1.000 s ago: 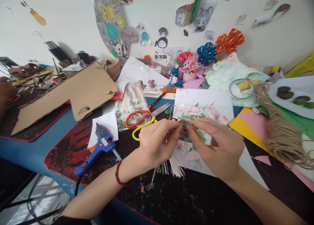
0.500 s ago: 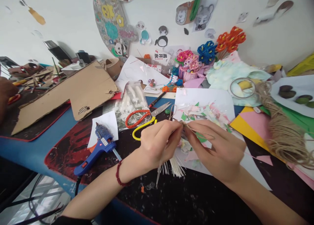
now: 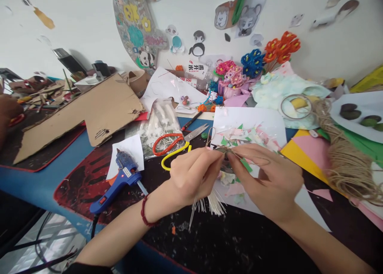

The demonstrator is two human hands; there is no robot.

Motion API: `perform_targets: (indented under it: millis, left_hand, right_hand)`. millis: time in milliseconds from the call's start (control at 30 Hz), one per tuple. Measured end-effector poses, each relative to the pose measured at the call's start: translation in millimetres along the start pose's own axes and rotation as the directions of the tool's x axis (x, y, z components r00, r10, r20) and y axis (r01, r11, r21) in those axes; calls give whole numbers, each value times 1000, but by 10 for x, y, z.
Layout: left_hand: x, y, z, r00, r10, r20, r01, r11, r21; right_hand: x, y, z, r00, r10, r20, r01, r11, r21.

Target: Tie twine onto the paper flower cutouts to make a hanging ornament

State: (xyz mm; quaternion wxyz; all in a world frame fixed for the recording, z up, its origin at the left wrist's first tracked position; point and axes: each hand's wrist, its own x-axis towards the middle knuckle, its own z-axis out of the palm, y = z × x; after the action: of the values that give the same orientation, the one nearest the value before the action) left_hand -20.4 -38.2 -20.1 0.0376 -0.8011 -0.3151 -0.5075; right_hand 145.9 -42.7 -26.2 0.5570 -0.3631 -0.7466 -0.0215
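Note:
My left hand (image 3: pixel 193 170), with a dark red bracelet at the wrist, is closed in a pinch on a small grey-green flat piece (image 3: pixel 228 167). Its exact kind is partly hidden by the fingers. My right hand (image 3: pixel 271 180) meets it fingertip to fingertip, pinching thin brown twine (image 3: pixel 254 157) at the piece's upper edge. A loop of the twine stands up beyond the left fingers, and a loose end runs over the right fingers. Beneath my left hand hangs a white stringy fringe (image 3: pixel 216 202); its upper part is hidden.
Scissors (image 3: pixel 196 133) with red and yellow handles lie beyond my left hand. A blue glue gun (image 3: pixel 127 174) rests at the left. Paper scraps (image 3: pixel 239 136) cover a white sheet (image 3: pixel 269 116). A twine bundle (image 3: pixel 347 162) lies right, cardboard (image 3: pixel 80 110) left. Another person's hand (image 3: pixel 7 114) is far left.
My right hand has shifted slightly right, and the fingertips have parted a little. More of the grey-green piece shows between them. The other person's hand at far left has moved slightly.

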Motion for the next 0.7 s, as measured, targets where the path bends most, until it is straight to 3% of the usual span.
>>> perform_targets:
  millis: [700]
  left_hand:
    - [-13,-18,34,1000,-4,-14,4,1000,10]
  right_hand:
    - [-13,-19,23,997,-76,24,77,997,-20]
